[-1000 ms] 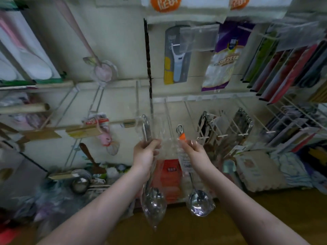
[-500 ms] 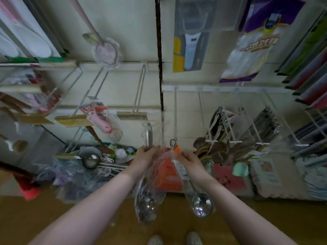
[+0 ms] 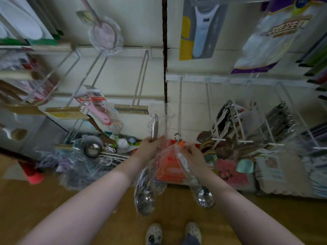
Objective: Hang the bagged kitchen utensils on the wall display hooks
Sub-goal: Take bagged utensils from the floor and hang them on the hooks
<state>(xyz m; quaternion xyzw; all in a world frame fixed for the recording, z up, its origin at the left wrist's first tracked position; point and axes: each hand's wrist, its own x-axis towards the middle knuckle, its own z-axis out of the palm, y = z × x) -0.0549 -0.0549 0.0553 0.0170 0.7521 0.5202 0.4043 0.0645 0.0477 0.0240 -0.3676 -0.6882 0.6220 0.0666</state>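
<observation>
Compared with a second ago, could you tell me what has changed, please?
The right hand has brought the orange-tagged ladle toward the wall, so its hanging ring now sits beside the tip of the wire hook. The hands are slightly closer together. The left hand still grips the other bagged ladle by its handle; neither ladle is visibly hung.

Right hand's fingers (image 3: 189, 150) partly behind plastic of bagged ladle (image 3: 204, 198); purple packet (image 3: 276, 32) cut by top edge
</observation>
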